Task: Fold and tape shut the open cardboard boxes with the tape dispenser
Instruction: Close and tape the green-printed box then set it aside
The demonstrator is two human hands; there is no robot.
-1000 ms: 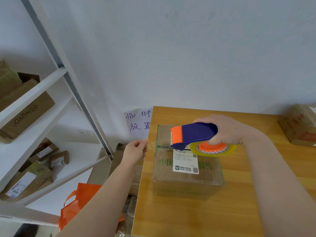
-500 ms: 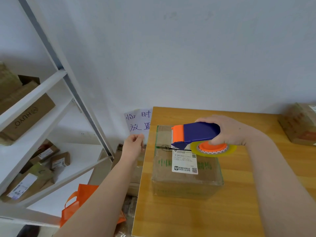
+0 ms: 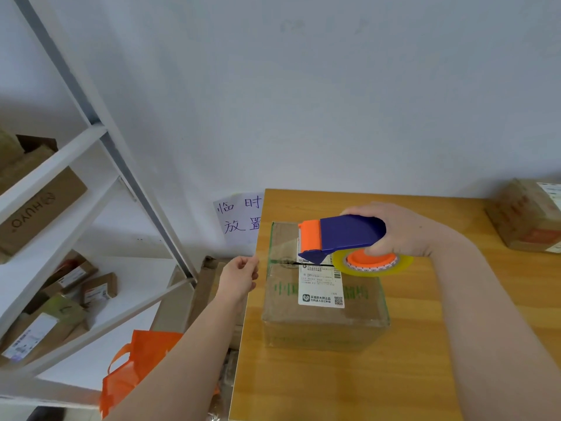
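Toward the left edge of the wooden surface point(image 3: 334, 390): cardboard box point(image 3: 321, 323), flaps folded down, seam running left to right across the top. Just above its far half, tape dispenser point(image 3: 349, 235), blue body and orange mouth, roll of clear yellowish tape point(image 3: 376, 265) underneath. Gripped by the right hand point(image 3: 403, 235), fingers curled round the handle.

Drawn leftward from the mouth, strip of clear tape point(image 3: 277, 249), long axis left to right. Roughly parallel to the seam, a little beyond it and not yet on the cardboard. Free end pinched between thumb and fingertips of the left hand point(image 3: 238, 276), just past the box's left edge and off the surface.

Likely next: strip down and slightly nearer, onto the seam, left end over the side wall. Left hand nearer the starting edge, right hand placed to pull the dispenser rightward.

Writing: white shipping label point(image 3: 321, 288) on the box top, with barcode, QR code and Chinese print too fine to read. Large green Chinese characters partly under it, first apparently 中. On the wall, paper note point(image 3: 239, 217) handwritten 临时放置, right side cut off behind the surface. On the white shelf point(image 3: 54, 165) at left, brown box point(image 3: 33, 214) printed HUYO. Second taped box point(image 3: 531, 217) at the surface's far right.
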